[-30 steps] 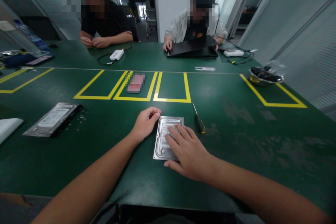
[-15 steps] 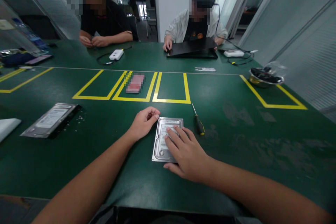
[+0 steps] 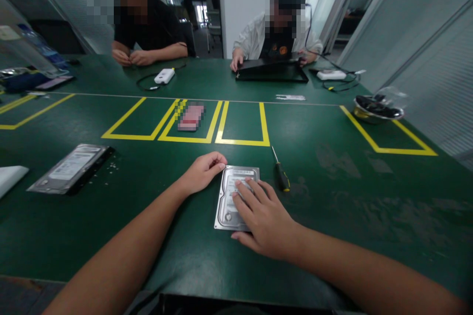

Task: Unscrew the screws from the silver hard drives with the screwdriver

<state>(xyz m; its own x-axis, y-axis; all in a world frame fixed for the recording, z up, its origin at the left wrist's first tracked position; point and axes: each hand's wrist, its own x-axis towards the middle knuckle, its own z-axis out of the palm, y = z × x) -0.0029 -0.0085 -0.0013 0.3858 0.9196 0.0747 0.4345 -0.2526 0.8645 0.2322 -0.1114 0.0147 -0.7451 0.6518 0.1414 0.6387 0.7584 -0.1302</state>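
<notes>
Head view, and here's your silver hard drive (image 3: 225,202), flat on the green table (image 3: 185,261) right in front of you. Your right hand (image 3: 268,224) lies palm down over its right side, fingers spread wide across the label, thumb by the near edge; that broad cover looks meant to stop any sliding. Your left hand (image 3: 203,172) is curled narrow at the far left corner, thumb tip right at the metal; whether it pinches or merely braces, I can't tell. Just beside the drive lies the screwdriver (image 3: 282,174), handle toward you, likely for easy reach. And well off left, a second drive (image 3: 70,167) with small loose bits (image 3: 111,165) alongside, perhaps set there to leave you elbow room.
</notes>
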